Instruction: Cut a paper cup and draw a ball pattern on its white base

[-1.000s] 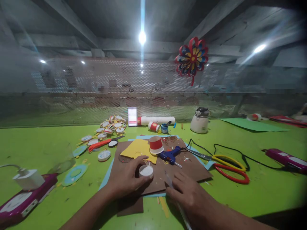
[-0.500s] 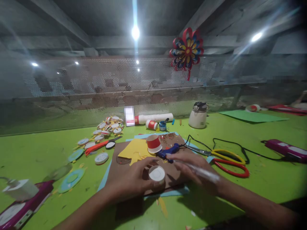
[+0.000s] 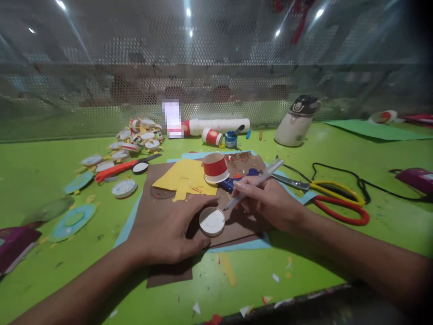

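On a thin brown cardboard sheet [image 3: 240, 231] over the green surface [image 3: 176, 304] sits a small, round white disc [image 3: 212, 220] with a shallow rim. The left hand [image 3: 165, 232] curves wide about the disc, thumb and forefinger near opposite edges; firmness of hold cannot be told. The right hand [image 3: 270, 198] grips a slim, greyish translucent pen [image 3: 267, 172], tip at the disc's right edge; contact unconfirmed. Principal risk: with slack support, pen pressure could skid the disc and spoil any line. Secondary risk: a blue plastic glue gun [image 3: 226, 184] lies close behind the right hand; a stray knuckle could push it against the adjacent red-and-white paper cup [image 3: 215, 170].
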Tool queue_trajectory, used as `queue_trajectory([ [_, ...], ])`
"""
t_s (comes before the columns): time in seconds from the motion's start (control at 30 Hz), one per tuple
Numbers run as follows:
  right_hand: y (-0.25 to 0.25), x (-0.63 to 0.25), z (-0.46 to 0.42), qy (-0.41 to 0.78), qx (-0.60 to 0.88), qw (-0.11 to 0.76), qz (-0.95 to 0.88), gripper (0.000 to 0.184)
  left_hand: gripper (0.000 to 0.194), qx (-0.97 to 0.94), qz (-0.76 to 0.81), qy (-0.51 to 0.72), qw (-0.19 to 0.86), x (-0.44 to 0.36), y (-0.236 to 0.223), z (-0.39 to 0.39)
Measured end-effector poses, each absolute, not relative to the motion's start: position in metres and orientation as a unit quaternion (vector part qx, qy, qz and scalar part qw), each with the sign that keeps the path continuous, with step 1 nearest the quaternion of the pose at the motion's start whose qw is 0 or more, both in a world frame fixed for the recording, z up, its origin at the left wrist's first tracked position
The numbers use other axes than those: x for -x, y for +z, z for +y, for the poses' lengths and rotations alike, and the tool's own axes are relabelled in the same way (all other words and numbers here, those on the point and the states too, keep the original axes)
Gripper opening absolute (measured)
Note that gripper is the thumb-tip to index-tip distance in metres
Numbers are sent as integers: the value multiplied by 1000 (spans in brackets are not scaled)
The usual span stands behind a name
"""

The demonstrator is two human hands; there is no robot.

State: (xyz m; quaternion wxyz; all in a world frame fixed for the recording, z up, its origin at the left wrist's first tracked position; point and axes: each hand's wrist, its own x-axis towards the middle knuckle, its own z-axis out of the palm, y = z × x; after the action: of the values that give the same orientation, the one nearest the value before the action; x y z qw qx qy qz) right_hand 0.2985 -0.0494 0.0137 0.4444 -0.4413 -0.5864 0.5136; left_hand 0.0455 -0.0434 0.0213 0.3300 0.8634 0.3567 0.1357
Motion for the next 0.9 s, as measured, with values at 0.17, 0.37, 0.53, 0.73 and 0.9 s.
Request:
queue_trajectory([
  [0.17,16,-297,-60,557,439,426,-562,19,67,-853,390,134,321,-48,16,-48],
  [0.37,20,-288,-69,535,440,404,-597,15,61,-849,400,193,285,-51,3,-51],
  [0.53,18,-284,-74,506,431,402,-629,14,68,-843,407,192,296,-50,4,-52],
  [0.73,21,-278,-76,454,437,402,-664,11,66,-849,402,194,284,-52,9,-54],
  [0.9,25,-273,-77,443,458,376,-672,9,62,-849,388,216,287,-52,7,-54],
])
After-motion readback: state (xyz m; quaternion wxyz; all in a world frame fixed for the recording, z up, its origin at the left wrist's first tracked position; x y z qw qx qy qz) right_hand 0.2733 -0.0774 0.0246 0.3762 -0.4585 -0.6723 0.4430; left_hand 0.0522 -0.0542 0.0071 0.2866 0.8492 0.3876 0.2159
